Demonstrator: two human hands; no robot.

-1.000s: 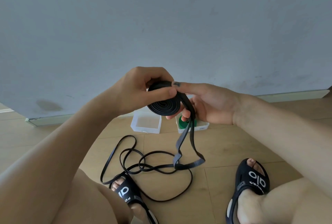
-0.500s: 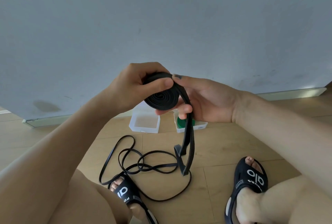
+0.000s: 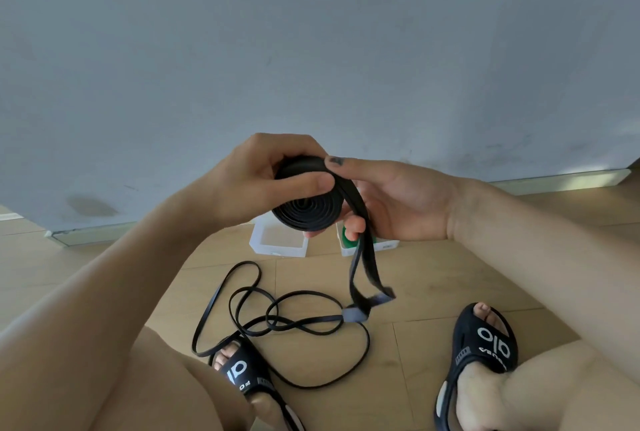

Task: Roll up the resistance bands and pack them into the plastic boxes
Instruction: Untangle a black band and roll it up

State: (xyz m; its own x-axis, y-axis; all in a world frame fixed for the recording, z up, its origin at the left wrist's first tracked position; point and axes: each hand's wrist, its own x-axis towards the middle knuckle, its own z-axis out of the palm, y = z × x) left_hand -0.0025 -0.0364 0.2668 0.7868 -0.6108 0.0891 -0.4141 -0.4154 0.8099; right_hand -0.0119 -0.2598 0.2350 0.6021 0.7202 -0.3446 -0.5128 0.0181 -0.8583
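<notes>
A black resistance band is wound into a flat coil held up in front of me. My left hand grips the coil, thumb across its face. My right hand pinches the band where it leaves the coil, thumb on top. The short loose tail hangs down to just above the floor. A thinner black band lies tangled on the wooden floor between my feet. Behind the hands stand two clear plastic boxes: an empty one and one holding a green roll.
A grey wall rises behind the boxes, with a pale skirting strip along its base. My feet in black slides rest on the floor, the left slide on part of the thin band, the right slide apart from it.
The coil has grown and the hanging tail has shortened, its end lifting off the floor. Both hands have stayed at the coil.
</notes>
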